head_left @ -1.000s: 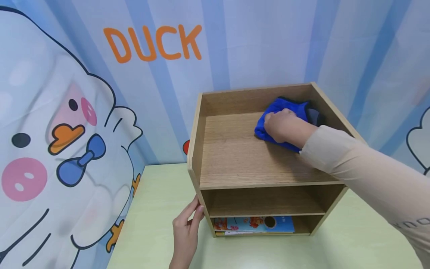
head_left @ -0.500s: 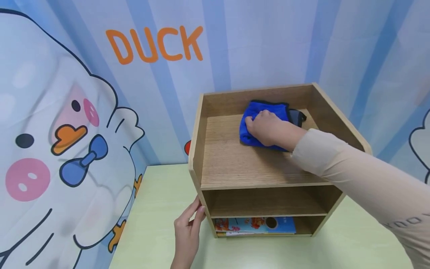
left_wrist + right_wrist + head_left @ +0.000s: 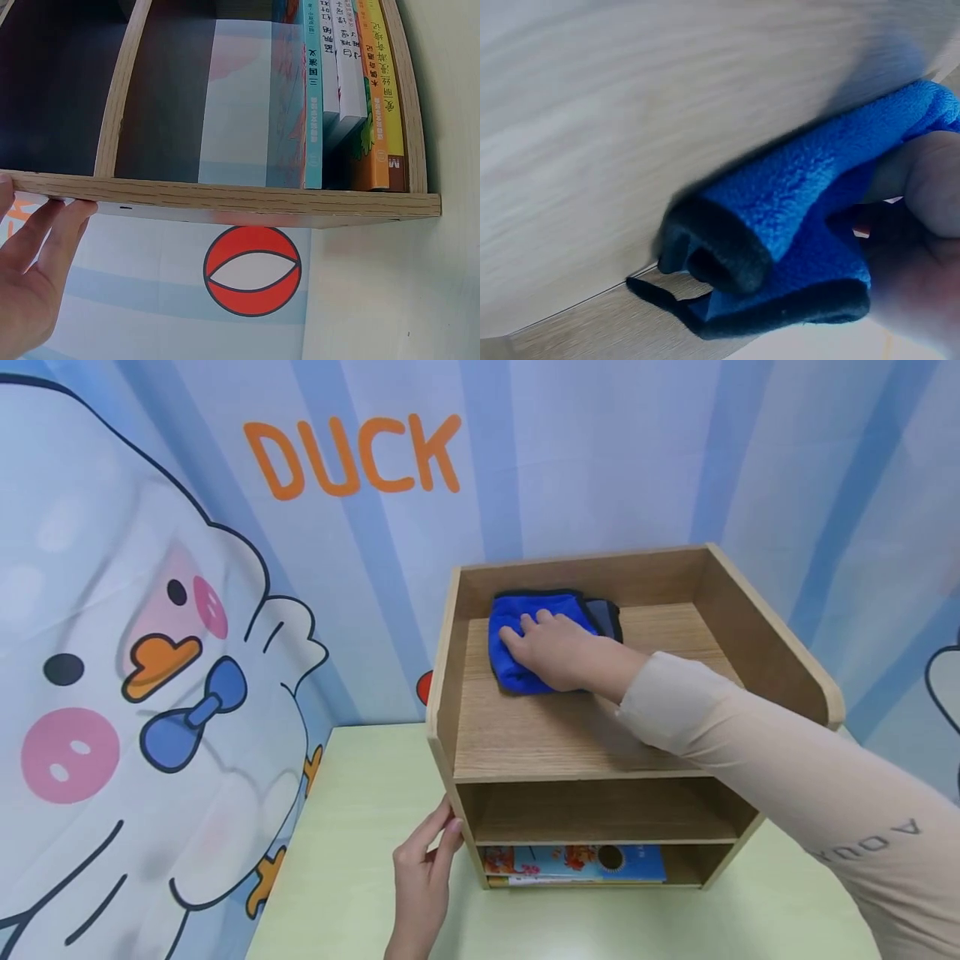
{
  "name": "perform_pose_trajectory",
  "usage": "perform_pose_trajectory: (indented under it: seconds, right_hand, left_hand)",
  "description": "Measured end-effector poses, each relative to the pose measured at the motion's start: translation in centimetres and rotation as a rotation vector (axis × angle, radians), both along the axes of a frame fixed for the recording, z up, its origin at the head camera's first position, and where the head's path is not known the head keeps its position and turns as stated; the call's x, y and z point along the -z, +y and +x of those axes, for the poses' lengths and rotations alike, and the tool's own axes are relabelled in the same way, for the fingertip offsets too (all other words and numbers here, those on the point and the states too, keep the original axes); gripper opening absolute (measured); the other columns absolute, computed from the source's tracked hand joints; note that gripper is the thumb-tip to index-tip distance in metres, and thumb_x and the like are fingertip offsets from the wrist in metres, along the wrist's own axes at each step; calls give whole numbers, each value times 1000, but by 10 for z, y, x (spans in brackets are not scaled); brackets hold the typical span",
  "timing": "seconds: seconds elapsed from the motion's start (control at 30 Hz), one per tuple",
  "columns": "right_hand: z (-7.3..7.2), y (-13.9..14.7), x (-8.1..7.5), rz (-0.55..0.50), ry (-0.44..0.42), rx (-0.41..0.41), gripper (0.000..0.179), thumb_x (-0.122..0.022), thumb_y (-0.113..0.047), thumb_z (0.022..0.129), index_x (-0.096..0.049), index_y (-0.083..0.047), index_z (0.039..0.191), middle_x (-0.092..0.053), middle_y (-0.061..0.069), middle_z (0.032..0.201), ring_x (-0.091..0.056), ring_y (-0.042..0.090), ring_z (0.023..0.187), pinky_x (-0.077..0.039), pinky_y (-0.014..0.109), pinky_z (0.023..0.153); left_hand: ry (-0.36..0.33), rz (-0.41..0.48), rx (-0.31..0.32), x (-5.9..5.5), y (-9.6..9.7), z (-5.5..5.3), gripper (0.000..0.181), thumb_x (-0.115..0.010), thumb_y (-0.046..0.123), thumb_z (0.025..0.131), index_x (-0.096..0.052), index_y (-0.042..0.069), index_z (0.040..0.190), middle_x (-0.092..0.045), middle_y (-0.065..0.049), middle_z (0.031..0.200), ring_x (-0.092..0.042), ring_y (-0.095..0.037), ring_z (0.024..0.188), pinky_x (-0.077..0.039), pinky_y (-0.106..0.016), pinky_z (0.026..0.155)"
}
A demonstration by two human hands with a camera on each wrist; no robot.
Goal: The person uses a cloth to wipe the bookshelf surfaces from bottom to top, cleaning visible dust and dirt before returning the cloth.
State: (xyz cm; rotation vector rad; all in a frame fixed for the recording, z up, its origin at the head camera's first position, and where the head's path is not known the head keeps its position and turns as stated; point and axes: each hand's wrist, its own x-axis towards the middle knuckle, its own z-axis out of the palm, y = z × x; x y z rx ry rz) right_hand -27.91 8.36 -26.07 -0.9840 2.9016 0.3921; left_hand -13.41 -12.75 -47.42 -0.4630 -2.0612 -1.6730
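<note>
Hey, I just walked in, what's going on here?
A person is standing or sitting over a small wooden shelf unit with both hands on the job. The right hand presses on a folded blue cloth with dark edging, which lies on the unit's top board toward the back left corner. The left hand touches the unit's left side. Several books sit in the bottom compartment.

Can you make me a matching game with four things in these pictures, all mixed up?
1. Cloth
2. Books
3. Word DUCK
4. Left hand

A. Orange letters
B. Touching the shelf's left side
C. In the bottom compartment
D. Blue, on the top board

Pairs: 1-D, 2-C, 3-A, 4-B
</note>
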Motion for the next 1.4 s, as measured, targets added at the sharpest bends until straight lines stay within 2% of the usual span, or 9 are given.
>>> perform_pose_trajectory:
  seconds: [0.3,0.5,0.6,0.77,0.93,1.03,1.17,1.27,1.4]
  right_hand:
    - [-1,-13,0,-35,-14,-48,45,-38,-3,107,-30,4,151,-35,32,151,-36,50,136,-36,55,111]
    - [-2,-19,-2,-29,-41,-32,48,-38,-3,107,-27,3,154,-33,30,153,-34,49,138,-35,55,112]
    - [-4,-20,-5,-23,-90,-6,50,-36,-4,108,-24,2,155,-28,30,156,-29,49,141,-31,55,115]
    - [-8,-18,-11,-59,-225,36,53,-34,-5,107,-18,2,157,-20,28,159,-16,48,146,-19,53,120]
    - [-13,-13,-19,-158,-321,2,53,-38,-5,104,-25,1,156,-25,24,159,-15,42,148,-12,52,121]
    - [-14,-9,-20,-208,-306,-57,51,-44,-3,102,-34,2,152,-36,24,154,-28,39,144,-20,51,120]
    - [-15,-7,-18,-271,-215,-128,42,-53,0,99,-49,4,141,-56,24,136,-53,38,125,-42,48,108]
    - [-14,-8,-16,-310,-160,-134,36,-57,0,98,-55,4,134,-64,22,123,-63,35,110,-51,45,98]
    - [-12,-9,-12,-340,-106,-110,29,-57,0,98,-58,2,127,-68,19,111,-67,29,95,-56,41,88]
  left_hand:
    - [2,-5,-3,0,0,-1,38,-57,0,100,-58,1,138,-60,-17,134,-64,-30,112,-59,-30,74]
    - [-3,-12,-10,-1,-1,-1,37,-57,1,100,-58,-2,137,-61,-19,133,-65,-31,111,-59,-36,72]
    - [-9,-16,-10,-1,-1,0,37,-57,3,101,-58,-2,137,-61,-19,133,-65,-31,111,-60,-37,72]
    - [-2,-17,1,-1,-1,0,37,-56,2,101,-57,-2,137,-60,-19,133,-65,-32,111,-59,-35,73]
    - [-1,-12,3,-2,-1,0,37,-56,2,101,-58,0,138,-61,-18,133,-64,-32,112,-59,-34,73]
    - [-12,-9,4,-2,-1,1,37,-57,3,101,-58,1,138,-60,-16,134,-64,-30,112,-59,-33,73]
    - [-3,-8,8,-2,0,0,37,-56,2,101,-58,0,138,-60,-17,134,-63,-31,113,-59,-32,73]
    - [5,-8,5,-2,0,0,37,-56,1,101,-58,0,138,-60,-18,133,-64,-31,112,-59,-32,73]
    - [9,-12,-1,-1,-1,0,37,-57,1,100,-58,0,137,-61,-19,133,-64,-32,112,-59,-31,73]
